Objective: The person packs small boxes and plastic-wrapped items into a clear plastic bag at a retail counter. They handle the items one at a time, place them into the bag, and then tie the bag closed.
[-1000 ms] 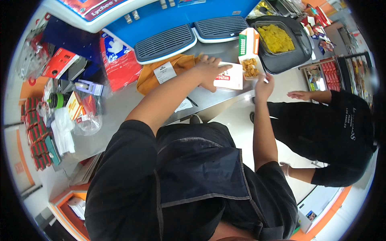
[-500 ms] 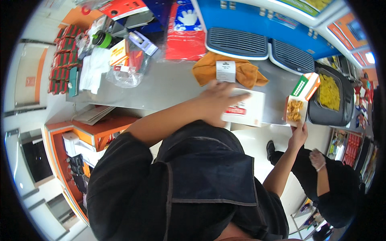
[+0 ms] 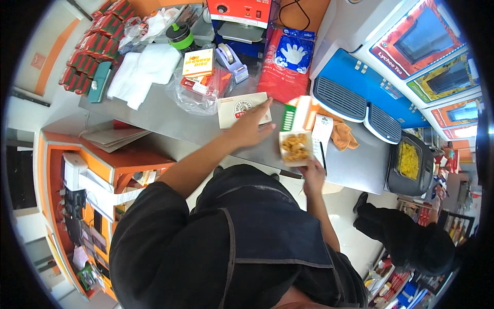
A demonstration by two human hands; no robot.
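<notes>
Pinches the near right corner of an open box [image 3: 298, 116] in the right hand [image 3: 313, 177], fingers drawn in on the card; cannot tell how far under the base. Shows fried pieces [image 3: 295, 147] in the tray, lid raised on the far side. Spreads the left hand [image 3: 251, 129] to the left of the open box, fingers well apart and not wrapped round anything, overlapping the right part of a closed white box [image 3: 230, 106]; cannot tell whether pressing on top or just above. Has the closed white box to the left of the open box and slightly farther from the body, long axis roughly left to right, short end toward the open box, left hand nearer. Just right of the open box, a receipt [image 3: 321, 129] and dark pen [image 3: 323, 153]; farther right, an orange cloth [image 3: 343, 135]. Beyond the open box, a red bag [image 3: 278, 80].
</notes>
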